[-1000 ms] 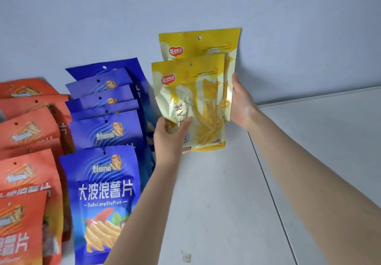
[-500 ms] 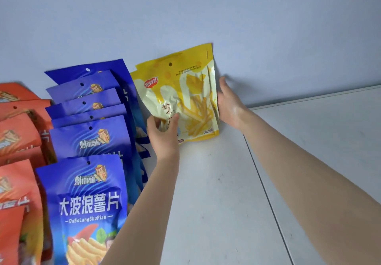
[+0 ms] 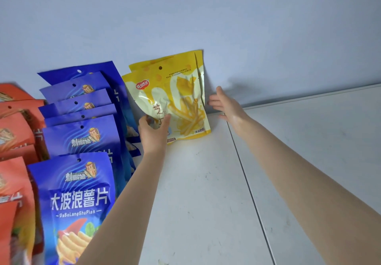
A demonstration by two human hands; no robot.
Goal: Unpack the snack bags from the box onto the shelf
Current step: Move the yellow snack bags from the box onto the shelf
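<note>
- Head view: two yellow snack bags (image 3: 181, 87) are stood on the white shelf (image 3: 195, 192), leaned back against the wall (image 3: 226, 21).
- The front bag's lower left is pinched by the left hand (image 3: 153, 135).
- The right hand (image 3: 226, 106) is held spread, fingers straight, just right of the yellow snack bags; contact cannot be told.
- A row of blue bags (image 3: 82, 139) is stood just left of them.

Left arm: bare, extended forward from the lower left, forearm angled up toward the back edge of the shelf (image 3: 195, 192). Left hand (image 3: 153, 135): back of hand toward the camera, thumb and fingers curled, pinching the lower left part of the front yellow bag (image 3: 181, 100). Right arm: bare, extended almost straight from the lower right toward the same back edge. Right hand (image 3: 225, 105): fingers straight and slightly spread, palm facing left, just beside the bag's right edge, holding nothing.
</note>
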